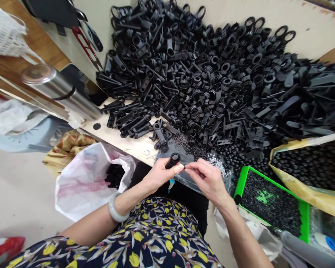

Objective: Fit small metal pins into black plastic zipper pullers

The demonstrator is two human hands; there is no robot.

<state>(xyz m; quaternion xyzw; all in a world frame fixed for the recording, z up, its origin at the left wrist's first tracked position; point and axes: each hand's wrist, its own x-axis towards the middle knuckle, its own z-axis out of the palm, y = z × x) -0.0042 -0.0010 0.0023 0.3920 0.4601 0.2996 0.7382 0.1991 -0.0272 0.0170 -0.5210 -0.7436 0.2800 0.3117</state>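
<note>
My left hand (162,172) is closed around a black plastic part with a round, ring-like end (174,159), which points up out of my grip. Close beside it, my right hand (208,178) pinches with thumb and forefinger near the left thumb; whatever is between these fingertips is too small to name. Both hands are over the front edge of a dark tray (167,153). Small silver pins (218,163) lie on the tray just beyond my right hand, with tiny dark pieces (181,143) scattered behind them.
A large heap of black plastic parts (195,74) covers the table. At the left stand a steel flask (61,91) and red-handled scissors (85,46). A white bag (83,182) hangs below. On the right are a green tray (243,178) of small black bits and a yellow-edged sack (290,176).
</note>
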